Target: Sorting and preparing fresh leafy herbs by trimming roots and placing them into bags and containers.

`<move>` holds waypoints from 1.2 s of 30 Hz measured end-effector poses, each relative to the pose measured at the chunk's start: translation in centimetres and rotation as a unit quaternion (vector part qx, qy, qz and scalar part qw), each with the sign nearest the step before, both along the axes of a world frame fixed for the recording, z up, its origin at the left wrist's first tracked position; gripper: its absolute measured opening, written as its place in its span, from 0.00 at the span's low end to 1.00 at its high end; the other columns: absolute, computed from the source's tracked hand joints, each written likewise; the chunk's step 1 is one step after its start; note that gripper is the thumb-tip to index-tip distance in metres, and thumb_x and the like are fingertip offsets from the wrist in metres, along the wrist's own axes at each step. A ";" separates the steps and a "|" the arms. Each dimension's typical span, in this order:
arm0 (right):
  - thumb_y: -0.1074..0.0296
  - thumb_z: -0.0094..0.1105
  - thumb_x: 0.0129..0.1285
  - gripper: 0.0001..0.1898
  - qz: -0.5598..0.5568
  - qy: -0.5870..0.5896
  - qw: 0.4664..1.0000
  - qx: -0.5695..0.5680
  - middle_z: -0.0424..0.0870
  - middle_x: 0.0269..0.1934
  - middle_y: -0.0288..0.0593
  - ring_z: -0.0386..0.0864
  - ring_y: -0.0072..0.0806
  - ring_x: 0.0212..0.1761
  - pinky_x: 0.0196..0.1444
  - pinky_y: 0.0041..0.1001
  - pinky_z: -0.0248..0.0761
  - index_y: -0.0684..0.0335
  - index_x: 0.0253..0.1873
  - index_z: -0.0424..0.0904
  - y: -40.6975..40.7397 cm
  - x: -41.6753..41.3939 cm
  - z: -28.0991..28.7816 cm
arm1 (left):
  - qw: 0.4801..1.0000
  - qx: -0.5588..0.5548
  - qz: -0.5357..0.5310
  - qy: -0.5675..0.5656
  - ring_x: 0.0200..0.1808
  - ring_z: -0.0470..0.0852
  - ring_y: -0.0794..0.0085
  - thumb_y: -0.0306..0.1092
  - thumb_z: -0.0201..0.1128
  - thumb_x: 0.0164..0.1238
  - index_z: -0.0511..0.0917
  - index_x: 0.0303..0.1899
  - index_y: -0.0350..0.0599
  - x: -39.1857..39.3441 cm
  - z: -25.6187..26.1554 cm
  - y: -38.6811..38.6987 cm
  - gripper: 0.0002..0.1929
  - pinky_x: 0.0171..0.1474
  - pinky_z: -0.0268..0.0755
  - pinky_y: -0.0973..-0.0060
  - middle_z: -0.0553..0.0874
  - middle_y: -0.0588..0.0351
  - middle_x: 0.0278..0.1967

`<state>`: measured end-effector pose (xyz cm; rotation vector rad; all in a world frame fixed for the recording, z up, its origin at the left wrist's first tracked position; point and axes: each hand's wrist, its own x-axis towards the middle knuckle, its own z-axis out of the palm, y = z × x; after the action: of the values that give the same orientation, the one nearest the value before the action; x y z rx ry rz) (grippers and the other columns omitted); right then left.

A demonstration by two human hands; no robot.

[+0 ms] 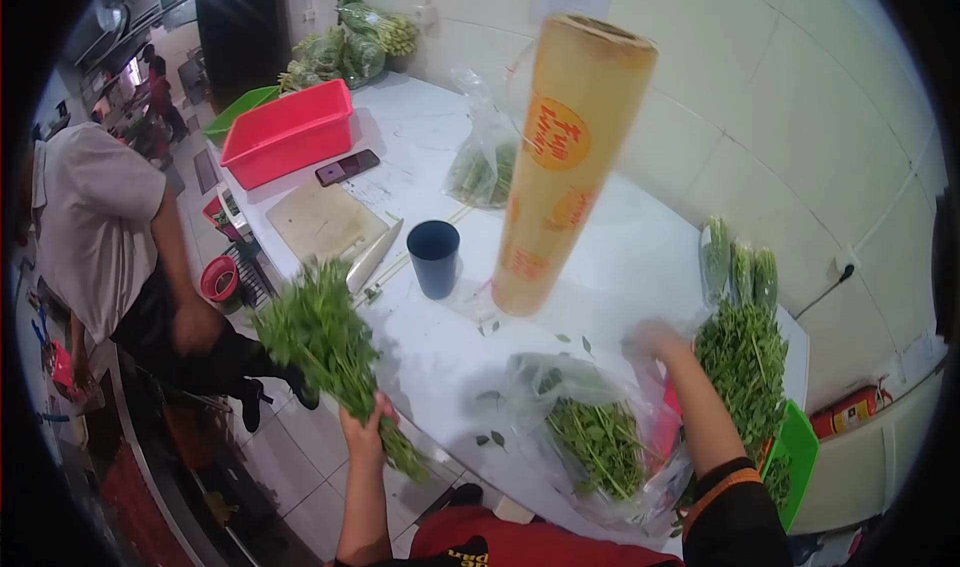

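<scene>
In my left hand (363, 430) is a bunch of leafy green stems (319, 334), gripped by the stalks beyond the table's near edge. My right hand (651, 340) is blurred over the right side of the table, near the upper rim of a clear plastic bag (536, 372); whether it pinches the film cannot be told. Inside that open bag lie more cut greens (600, 439). Right of my forearm, a heap of leafy greens (739, 364) stretches to a green plastic basket (801, 454). A few loose leaves (491, 439) are scattered on the white table (442, 372).
A tall roll of plastic wrap (577, 154) stands upright mid-table beside a dark cup (433, 259). Leftward are a knife (375, 256), cutting board (322, 222), phone (347, 167) and red tub (289, 136). A co-worker (105, 214) stands left; bagged greens (379, 27) sit by the wall.
</scene>
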<state>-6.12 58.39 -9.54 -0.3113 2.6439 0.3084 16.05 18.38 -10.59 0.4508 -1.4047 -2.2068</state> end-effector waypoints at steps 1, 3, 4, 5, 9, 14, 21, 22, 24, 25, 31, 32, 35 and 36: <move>0.68 0.49 0.47 0.09 0.012 0.004 1.000 0.002 0.80 0.26 0.53 0.80 0.43 0.31 0.33 0.33 0.73 0.66 0.27 0.79 -1.1 -0.4 -0.3 | 0.998 0.060 -0.018 -0.008 0.20 0.70 0.76 0.32 0.62 0.54 0.66 0.34 0.45 1.3 -1.6 0.3 0.11 0.22 0.63 0.79 0.71 0.60 0.21; 0.67 0.50 0.45 0.10 0.053 -0.108 0.987 0.106 0.80 0.23 0.51 0.81 0.37 0.29 0.34 0.31 0.73 0.65 0.22 0.79 -4.2 -0.9 -0.5 | 0.985 0.160 -0.060 -0.034 0.19 0.69 0.76 0.33 0.62 0.55 0.66 0.32 0.46 3.6 -3.9 1.6 0.11 0.22 0.62 0.77 0.69 0.61 0.20; 0.67 0.50 0.45 0.10 0.059 -0.106 0.987 0.110 0.80 0.23 0.51 0.81 0.37 0.29 0.34 0.31 0.73 0.65 0.22 0.79 -5.3 -1.5 -0.6 | 0.975 0.200 -0.086 -0.052 0.19 0.68 0.76 0.33 0.61 0.55 0.66 0.32 0.47 4.5 -4.5 2.6 0.11 0.22 0.62 0.76 0.69 0.62 0.20; 0.67 0.49 0.46 0.10 0.099 -0.131 0.984 0.074 0.80 0.22 0.49 0.81 0.36 0.26 0.33 0.30 0.73 0.65 0.20 0.79 -6.4 -1.9 -1.1 | 0.968 0.216 -0.111 -0.055 0.20 0.68 0.76 0.33 0.61 0.55 0.66 0.32 0.47 5.4 -5.8 3.4 0.11 0.24 0.65 0.73 0.69 0.62 0.20; 0.65 0.45 0.53 0.11 0.096 -0.161 0.933 -0.308 0.79 0.21 0.42 0.76 0.27 0.21 0.29 0.23 0.70 0.64 0.25 0.75 -12.4 -0.4 -1.3 | 0.944 0.272 -0.151 -0.106 0.22 0.71 0.72 0.33 0.60 0.58 0.66 0.30 0.41 5.4 -5.5 7.4 0.10 0.38 0.75 0.65 0.70 0.57 0.21; 0.66 0.46 0.59 0.11 0.068 -0.147 0.871 -0.464 0.80 0.32 0.45 0.77 0.30 0.31 0.37 0.29 0.69 0.66 0.40 0.72 -14.3 0.9 2.5 | 0.951 0.234 -0.190 -0.072 0.24 0.71 0.71 0.34 0.61 0.58 0.67 0.29 0.40 1.4 -6.2 9.6 0.11 0.47 0.71 0.60 0.70 0.58 0.21; 0.67 0.57 0.53 0.13 0.177 0.025 0.929 -0.325 0.77 0.32 0.47 0.76 0.36 0.36 0.41 0.30 0.69 0.64 0.43 0.73 -9.9 11.8 10.3 | 0.970 0.187 -0.143 -0.062 0.25 0.72 0.71 0.28 0.58 0.57 0.68 0.29 0.39 -3.8 -6.2 9.3 0.07 0.44 0.70 0.65 0.72 0.56 0.22; 0.67 0.57 0.53 0.13 0.171 0.026 0.930 -0.324 0.77 0.32 0.47 0.76 0.36 0.36 0.41 0.30 0.69 0.64 0.43 0.73 -9.1 11.8 9.7 | 0.974 0.175 -0.128 -0.071 0.25 0.72 0.71 0.27 0.58 0.56 0.67 0.29 0.40 -4.5 -5.9 9.2 0.06 0.45 0.70 0.64 0.72 0.57 0.22; 0.76 0.53 0.50 0.11 0.083 0.087 0.925 -0.361 0.77 0.32 0.48 0.76 0.39 0.34 0.40 0.30 0.69 0.64 0.41 0.74 -6.4 11.0 8.2 | 0.971 0.192 -0.132 -0.043 0.25 0.71 0.71 0.28 0.58 0.56 0.67 0.30 0.40 -5.4 -4.9 8.9 0.07 0.46 0.70 0.60 0.70 0.57 0.22; 0.79 0.51 0.49 0.11 0.009 0.074 0.910 -0.408 0.77 0.31 0.49 0.76 0.41 0.33 0.40 0.31 0.69 0.65 0.40 0.74 -5.5 10.6 9.0 | 0.969 0.209 -0.132 -0.011 0.25 0.71 0.71 0.29 0.58 0.56 0.67 0.30 0.41 -5.7 -4.4 8.6 0.07 0.48 0.70 0.56 0.69 0.58 0.22; 0.80 0.53 0.48 0.11 -0.092 0.228 0.897 -0.369 0.77 0.33 0.53 0.75 0.48 0.36 0.40 0.31 0.68 0.66 0.40 0.72 -2.2 6.4 12.5 | 0.976 0.196 -0.090 0.004 0.24 0.70 0.73 0.29 0.57 0.58 0.67 0.31 0.42 -5.2 -4.3 5.6 0.06 0.53 0.65 0.51 0.69 0.60 0.22; 0.78 0.53 0.51 0.11 -0.064 0.288 0.898 -0.327 0.76 0.37 0.53 0.74 0.46 0.41 0.45 0.34 0.66 0.68 0.42 0.71 -2.5 6.4 12.1 | 0.973 0.215 -0.087 0.010 0.25 0.70 0.72 0.28 0.56 0.58 0.67 0.30 0.42 -5.0 -4.4 5.0 0.06 0.53 0.65 0.52 0.70 0.59 0.23; 0.76 0.52 0.52 0.14 0.027 0.332 0.869 -0.365 0.74 0.43 0.55 0.72 0.47 0.46 0.50 0.35 0.64 0.68 0.46 0.70 -6.7 9.4 14.5 | 0.967 0.241 -0.082 0.009 0.27 0.70 0.71 0.26 0.55 0.58 0.67 0.29 0.41 -5.1 -4.2 4.5 0.05 0.53 0.66 0.53 0.69 0.58 0.24; 0.74 0.52 0.53 0.15 0.050 0.272 0.870 -0.408 0.73 0.46 0.54 0.70 0.46 0.49 0.52 0.35 0.63 0.67 0.48 0.69 -8.5 10.6 14.3 | 0.968 0.240 -0.072 0.006 0.27 0.70 0.71 0.27 0.55 0.59 0.67 0.29 0.41 -4.7 -4.3 4.0 0.05 0.53 0.66 0.53 0.69 0.58 0.24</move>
<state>4.51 49.85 4.79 -0.7093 3.1813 -0.8552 11.39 22.38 -14.88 0.5078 -0.9088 -2.6679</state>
